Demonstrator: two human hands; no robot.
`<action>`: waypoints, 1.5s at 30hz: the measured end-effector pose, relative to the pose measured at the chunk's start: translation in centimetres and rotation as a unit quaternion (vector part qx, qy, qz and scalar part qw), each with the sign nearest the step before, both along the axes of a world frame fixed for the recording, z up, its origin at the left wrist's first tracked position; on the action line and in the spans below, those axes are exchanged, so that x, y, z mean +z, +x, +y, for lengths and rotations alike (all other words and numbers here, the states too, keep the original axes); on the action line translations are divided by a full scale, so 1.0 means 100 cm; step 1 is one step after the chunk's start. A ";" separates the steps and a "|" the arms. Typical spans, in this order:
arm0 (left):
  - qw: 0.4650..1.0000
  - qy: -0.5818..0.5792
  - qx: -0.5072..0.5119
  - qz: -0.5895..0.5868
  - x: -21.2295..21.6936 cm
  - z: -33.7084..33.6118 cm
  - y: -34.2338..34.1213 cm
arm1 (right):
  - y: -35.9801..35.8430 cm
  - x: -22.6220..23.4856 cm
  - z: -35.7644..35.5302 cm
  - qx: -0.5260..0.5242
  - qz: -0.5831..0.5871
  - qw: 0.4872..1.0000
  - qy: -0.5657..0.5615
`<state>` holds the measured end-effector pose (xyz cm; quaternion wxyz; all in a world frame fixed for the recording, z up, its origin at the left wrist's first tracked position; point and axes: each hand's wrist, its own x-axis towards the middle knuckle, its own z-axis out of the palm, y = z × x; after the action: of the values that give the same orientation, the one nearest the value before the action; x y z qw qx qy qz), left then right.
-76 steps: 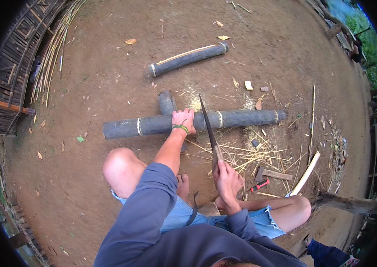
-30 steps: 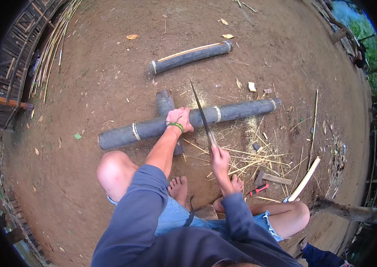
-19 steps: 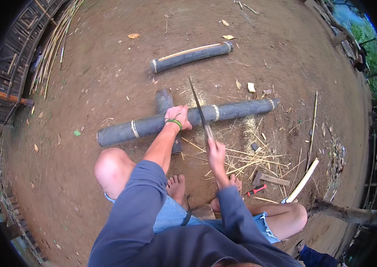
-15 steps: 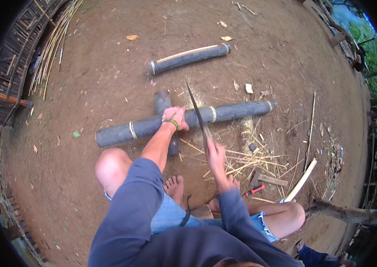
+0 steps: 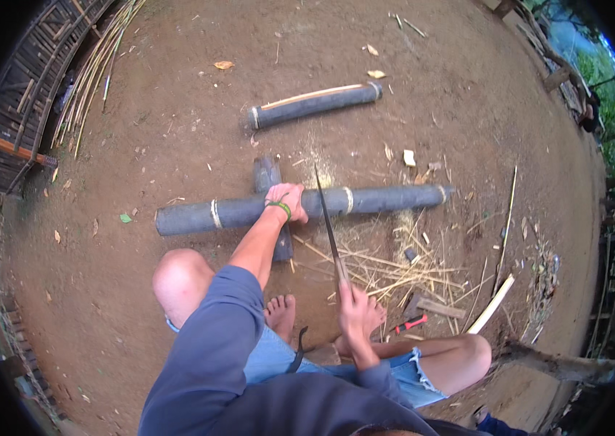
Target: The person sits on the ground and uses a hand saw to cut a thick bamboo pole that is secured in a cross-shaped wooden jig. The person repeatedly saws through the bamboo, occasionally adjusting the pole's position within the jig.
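Observation:
A thick dark-grey bamboo pole (image 5: 387, 200) with pale node rings lies crosswise in front of me, resting on a shorter dark piece (image 5: 266, 173). My left hand (image 5: 287, 201) grips the pole from above, near where the two cross. My right hand (image 5: 356, 311) is wrapped round the handle of a handsaw (image 5: 328, 225). Its long, narrow, dark blade is seen nearly edge-on and crosses the pole just right of my left hand, pointing away from me. The teeth cannot be made out. Pale sawdust (image 5: 318, 173) lies beyond the pole.
Farther off lies another bamboo section (image 5: 315, 105) with a pale strip along it. At right are thin split sticks (image 5: 402, 275), a wooden-handled tool (image 5: 440, 308), a red-handled tool (image 5: 410, 324) and a pale split length (image 5: 493, 301). My bare feet (image 5: 280, 317) are near the pole.
My right hand has drawn the saw back toward me, its tip now closer to the pole. My left hand keeps its hold and the pole stays in place.

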<state>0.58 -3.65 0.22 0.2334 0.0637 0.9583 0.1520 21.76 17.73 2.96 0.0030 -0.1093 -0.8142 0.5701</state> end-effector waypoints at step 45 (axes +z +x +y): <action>0.978 -0.068 -0.019 0.194 -0.023 0.020 0.042 | -0.007 0.044 0.031 0.042 -0.014 0.974 -0.222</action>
<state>4.76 -1.68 -2.09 0.0496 0.0943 0.9921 0.0666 21.05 20.82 7.40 -0.0568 -0.0810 -0.6708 0.7350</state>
